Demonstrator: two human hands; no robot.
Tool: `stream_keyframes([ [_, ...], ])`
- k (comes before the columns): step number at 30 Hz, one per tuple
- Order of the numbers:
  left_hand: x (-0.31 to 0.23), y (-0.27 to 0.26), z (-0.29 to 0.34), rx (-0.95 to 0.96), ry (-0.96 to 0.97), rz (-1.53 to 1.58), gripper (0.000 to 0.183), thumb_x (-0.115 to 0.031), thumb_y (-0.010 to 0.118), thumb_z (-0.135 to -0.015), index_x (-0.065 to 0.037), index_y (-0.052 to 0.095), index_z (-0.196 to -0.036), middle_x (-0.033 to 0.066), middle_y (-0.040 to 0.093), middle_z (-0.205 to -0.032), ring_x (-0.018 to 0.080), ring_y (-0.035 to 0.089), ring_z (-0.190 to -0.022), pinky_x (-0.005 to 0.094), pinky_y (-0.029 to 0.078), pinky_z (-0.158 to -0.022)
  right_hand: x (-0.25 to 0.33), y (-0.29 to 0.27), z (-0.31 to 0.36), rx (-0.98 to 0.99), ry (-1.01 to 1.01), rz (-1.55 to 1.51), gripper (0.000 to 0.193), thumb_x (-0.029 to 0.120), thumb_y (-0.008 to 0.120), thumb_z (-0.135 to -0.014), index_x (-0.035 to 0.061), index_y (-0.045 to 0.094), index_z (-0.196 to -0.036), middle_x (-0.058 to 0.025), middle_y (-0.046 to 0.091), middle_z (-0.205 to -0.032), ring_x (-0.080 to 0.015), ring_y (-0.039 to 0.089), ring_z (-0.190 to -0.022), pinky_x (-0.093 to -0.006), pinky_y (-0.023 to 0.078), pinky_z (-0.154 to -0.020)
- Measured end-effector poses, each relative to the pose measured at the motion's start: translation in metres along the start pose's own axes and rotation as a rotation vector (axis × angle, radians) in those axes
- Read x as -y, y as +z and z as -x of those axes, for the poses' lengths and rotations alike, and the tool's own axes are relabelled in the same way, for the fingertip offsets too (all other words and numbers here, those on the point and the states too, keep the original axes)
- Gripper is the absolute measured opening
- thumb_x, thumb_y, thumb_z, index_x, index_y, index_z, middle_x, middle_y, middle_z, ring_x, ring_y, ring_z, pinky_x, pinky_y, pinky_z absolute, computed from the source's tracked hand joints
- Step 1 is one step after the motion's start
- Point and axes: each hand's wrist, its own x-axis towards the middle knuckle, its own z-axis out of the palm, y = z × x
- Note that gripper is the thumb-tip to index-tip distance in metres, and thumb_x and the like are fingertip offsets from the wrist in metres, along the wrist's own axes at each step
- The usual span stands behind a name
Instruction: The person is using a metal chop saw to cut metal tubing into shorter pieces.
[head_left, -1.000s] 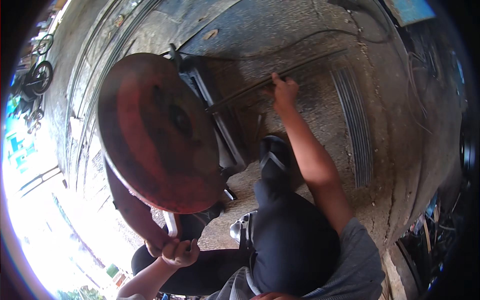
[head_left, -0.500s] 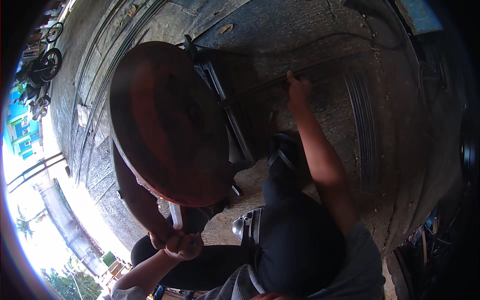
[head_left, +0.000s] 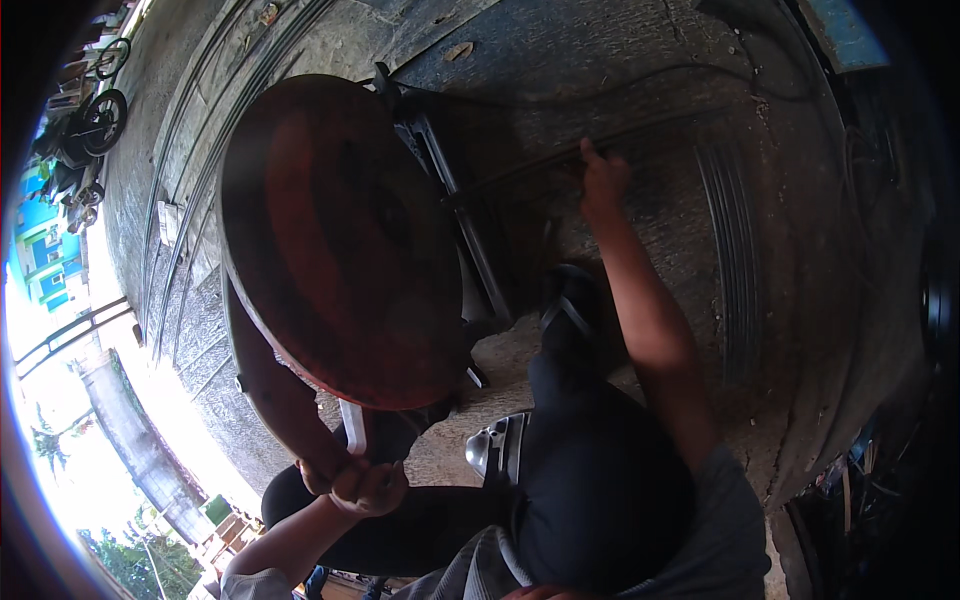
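Note:
A large round disc with a reddish-brown face (head_left: 310, 220) fills the left of the view, on a machine with a dark metal base (head_left: 455, 190) that looks like a cut-off saw. Below the disc, my left hand (head_left: 368, 489) is closed in a fist at the lower end of a curved brown bar (head_left: 285, 400), which looks like the saw's handle. Across the base, my right hand (head_left: 605, 182) has its fingers curled at a thin dark metal rod (head_left: 540, 160) running toward the base. One finger points up and away; shadow blurs the others.
Several thin metal rods (head_left: 735, 265) lie bundled on the floor to the right. Long rods (head_left: 190, 130) lie on the far left. A dark cable (head_left: 640, 82) curves behind the base. A rounded silver metal part (head_left: 482, 452) sits by my knee. Motorcycles (head_left: 85, 135) stand at the far left.
The whole view has shifted very slightly. Both hands keep nearly the same places, the left at the bar and the right at the rod.

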Motion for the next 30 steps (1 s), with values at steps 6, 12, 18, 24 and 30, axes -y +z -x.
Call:
stream_keyframes([
  [6,-0.002,0.001,0.001,-0.014,-0.066,0.03,0.02,-0.016,0.068,-0.066,-0.025,0.056,-0.078,-0.0014,0.046,-0.088,0.0228,0.043,-0.088,0.0319,0.042,-0.073,-0.003,0.0,-0.001,0.01,0.027,-0.024,0.022,0.014,0.065,-0.082,-0.0023,0.058,-0.095,-0.0094,0.058,-0.088,-0.0199,0.059,-0.076,-0.0368,0.054,-0.063],
  [12,0.004,-0.004,-0.016,0.005,0.01,0.068,0.027,-0.011,0.069,-0.062,-0.009,0.054,-0.084,0.006,0.045,-0.091,0.0256,0.04,-0.086,0.0336,0.038,-0.068,-0.008,-0.003,-0.006,0.026,0.017,-0.039,0.021,0.013,0.063,-0.083,-0.0025,0.057,-0.097,-0.01,0.058,-0.09,-0.0212,0.059,-0.076,-0.0377,0.056,-0.062],
  [18,0.002,-0.003,-0.01,0.012,0.005,-0.022,0.018,-0.017,0.069,-0.066,-0.027,0.055,-0.072,-0.0013,0.046,-0.087,0.0217,0.043,-0.082,0.0295,0.042,-0.066,-0.013,-0.006,-0.01,0.081,0.046,-0.063,0.02,0.012,0.063,-0.083,-0.0025,0.055,-0.095,-0.0106,0.058,-0.09,-0.0214,0.059,-0.077,-0.0378,0.057,-0.063],
  [24,-0.003,0.005,0.001,-0.053,-0.129,0.103,0.023,-0.015,0.068,-0.066,-0.011,0.052,-0.083,0.0049,0.044,-0.086,0.0236,0.041,-0.081,0.0314,0.042,-0.066,-0.02,-0.007,-0.016,0.019,-0.059,0.171,0.019,0.012,0.061,-0.084,-0.0019,0.055,-0.095,-0.0105,0.057,-0.09,-0.0214,0.059,-0.078,-0.0379,0.058,-0.064],
  [30,-0.002,0.001,-0.008,-0.008,-0.099,0.083,0.028,-0.014,0.067,-0.065,-0.005,0.049,-0.086,0.0074,0.042,-0.086,0.0257,0.039,-0.084,0.0337,0.042,-0.07,-0.008,-0.005,-0.005,0.066,0.055,-0.028,0.016,0.011,0.059,-0.086,-0.0017,0.054,-0.094,-0.0092,0.057,-0.088,-0.0181,0.059,-0.075,-0.0366,0.058,-0.062],
])
